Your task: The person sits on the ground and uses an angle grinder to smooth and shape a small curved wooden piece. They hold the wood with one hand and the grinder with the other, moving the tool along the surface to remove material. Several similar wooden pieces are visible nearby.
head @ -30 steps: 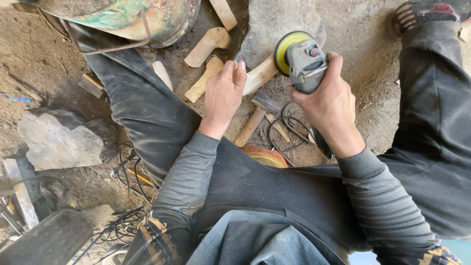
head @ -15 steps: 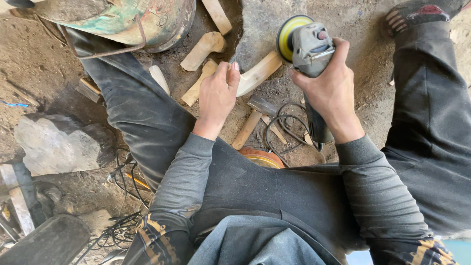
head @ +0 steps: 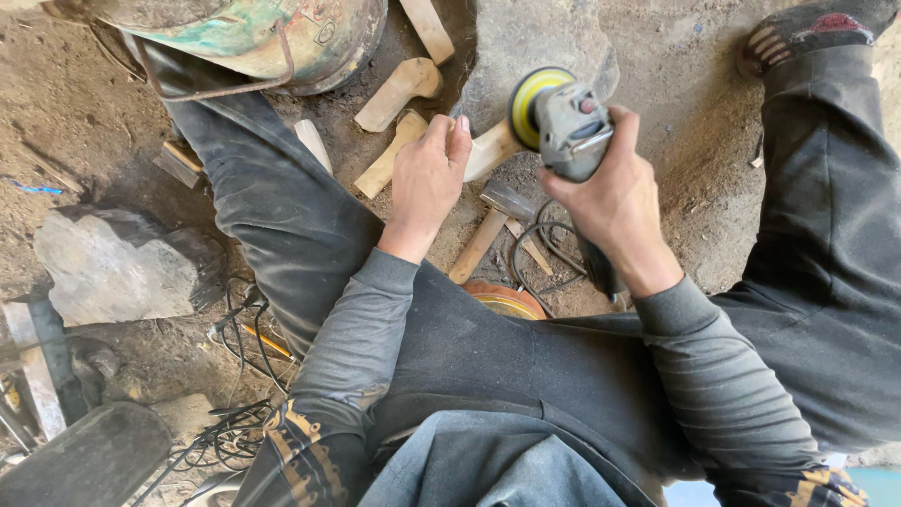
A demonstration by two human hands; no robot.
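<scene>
Left hand [head: 427, 178] gripping wood piece [head: 490, 150] at twelve o'clock; right hand [head: 610, 192] clasping grinder [head: 563, 127], now shifted closer, disc meeting wood.

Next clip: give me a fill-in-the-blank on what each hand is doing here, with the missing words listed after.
1. The right hand grips a grey angle grinder whose disc is coloured ____.
2. The left hand holds down a workpiece made of ____.
3. The workpiece rests against a flat grey ____ on the ground.
4. Below the grinder lies a hammer with a ____ handle.

Missing words: yellow; wood; stone; wooden
</scene>
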